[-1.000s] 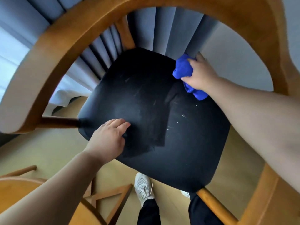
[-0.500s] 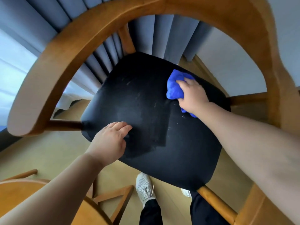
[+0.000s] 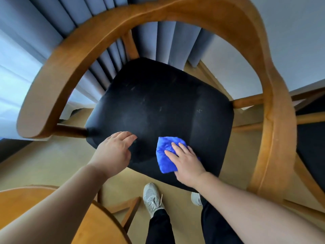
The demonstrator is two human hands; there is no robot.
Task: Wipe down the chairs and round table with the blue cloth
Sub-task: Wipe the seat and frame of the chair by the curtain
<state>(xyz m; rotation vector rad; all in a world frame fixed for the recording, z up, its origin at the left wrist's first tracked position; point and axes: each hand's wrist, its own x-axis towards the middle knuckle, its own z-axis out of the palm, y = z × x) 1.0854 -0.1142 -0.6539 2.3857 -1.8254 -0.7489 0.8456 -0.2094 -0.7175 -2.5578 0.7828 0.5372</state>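
Black padded seat (image 3: pixel 167 106) of the curved-back wooden armchair (image 3: pixel 158 16) fills my view. Folded bright blue cloth (image 3: pixel 163 155) lies on the seat's near part, close to the front edge. Right hand (image 3: pixel 186 161) presses it flat, fingers straight and slightly spread, gripping nothing. Left hand (image 3: pixel 114 150) rests just beside it on the seat's front left corner, fingers together and loosely extended. Round wooden table (image 3: pixel 21 199) at lower left. Grey-blue pleated curtain (image 3: pixel 98 7) hangs beyond the chair. I note tan floor (image 3: pixel 44 164) beneath.
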